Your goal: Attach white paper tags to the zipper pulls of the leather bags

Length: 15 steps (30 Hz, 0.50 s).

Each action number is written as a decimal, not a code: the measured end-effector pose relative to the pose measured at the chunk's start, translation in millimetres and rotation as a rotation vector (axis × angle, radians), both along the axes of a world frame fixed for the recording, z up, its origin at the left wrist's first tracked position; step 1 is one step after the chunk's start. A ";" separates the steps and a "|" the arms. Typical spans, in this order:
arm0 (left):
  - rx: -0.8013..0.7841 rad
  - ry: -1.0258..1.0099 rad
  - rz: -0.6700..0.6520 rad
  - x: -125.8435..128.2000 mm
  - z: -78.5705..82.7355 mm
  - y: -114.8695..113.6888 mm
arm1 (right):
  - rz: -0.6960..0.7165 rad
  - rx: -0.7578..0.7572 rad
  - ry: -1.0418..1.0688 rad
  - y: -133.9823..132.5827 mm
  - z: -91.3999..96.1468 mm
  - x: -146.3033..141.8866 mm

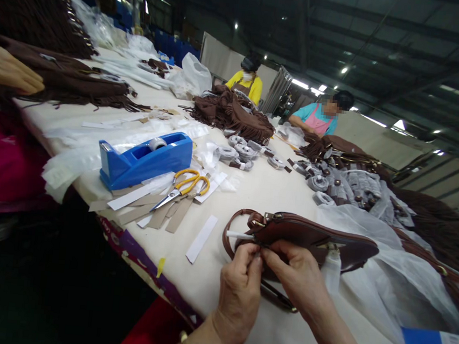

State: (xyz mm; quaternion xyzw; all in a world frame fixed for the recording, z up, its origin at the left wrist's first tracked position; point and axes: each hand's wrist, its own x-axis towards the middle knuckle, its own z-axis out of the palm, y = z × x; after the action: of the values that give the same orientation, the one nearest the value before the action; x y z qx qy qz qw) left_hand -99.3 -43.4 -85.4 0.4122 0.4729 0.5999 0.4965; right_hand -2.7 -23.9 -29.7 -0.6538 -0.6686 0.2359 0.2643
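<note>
A brown leather handbag [312, 237] lies tilted on the pale tabletop, its thin strap [230, 221] looping out at the left end. My left hand [243, 287] pinches at that end of the bag, fingertips pressed together. Against it, my right hand [298, 273] is closed too, thumb and finger meeting the left fingertips. Whatever small part sits between them is hidden by my fingers. A white strip [240, 235] sticks out just above my left fingers. Clear plastic wrap [330, 268] hangs from the bag's fitting beside my right wrist.
Left of the bag are yellow-handled scissors [187, 184], paper strips [202, 238] and a blue tape dispenser [145, 158]. Wrapped grey straps [243, 150] and fringed brown bags [235, 113] lie farther back. A co-worker's hand [10, 70] rests at far left; two people work across the table.
</note>
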 end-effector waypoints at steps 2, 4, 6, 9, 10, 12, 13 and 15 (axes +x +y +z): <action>-0.095 -0.126 -0.058 -1.0 4.8 2.8 | 0.023 -0.021 0.028 0.9 0.6 1.8; -0.166 -0.219 -0.112 -3.2 10.5 6.3 | 0.056 -0.042 0.034 1.7 2.5 4.4; -0.209 -0.258 -0.153 -6.9 16.0 9.6 | 0.098 -0.067 0.030 1.6 5.9 7.1; -0.274 -0.313 -0.223 -13.0 21.8 13.3 | 0.129 -0.088 -0.023 -2.0 11.6 8.8; -0.291 -0.329 -0.243 -14.7 23.0 14.2 | 0.123 -0.070 -0.063 -4.2 13.0 8.2; -0.321 -0.361 -0.263 -16.9 24.5 15.3 | 0.097 0.010 -0.161 -9.6 14.0 5.4; -0.331 -0.376 -0.265 -17.5 25.0 15.5 | 0.085 0.067 -0.206 -12.3 13.5 3.6; -0.349 -0.406 -0.262 -17.6 25.9 15.7 | 0.066 0.187 -0.265 -16.9 10.2 0.6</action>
State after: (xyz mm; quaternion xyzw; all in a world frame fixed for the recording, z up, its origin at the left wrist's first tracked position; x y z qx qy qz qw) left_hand -116.9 -27.7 -59.5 0.2496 0.4026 0.5107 0.7175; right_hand -2.1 -40.8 -19.5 -0.6295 -0.7377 0.0930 0.2257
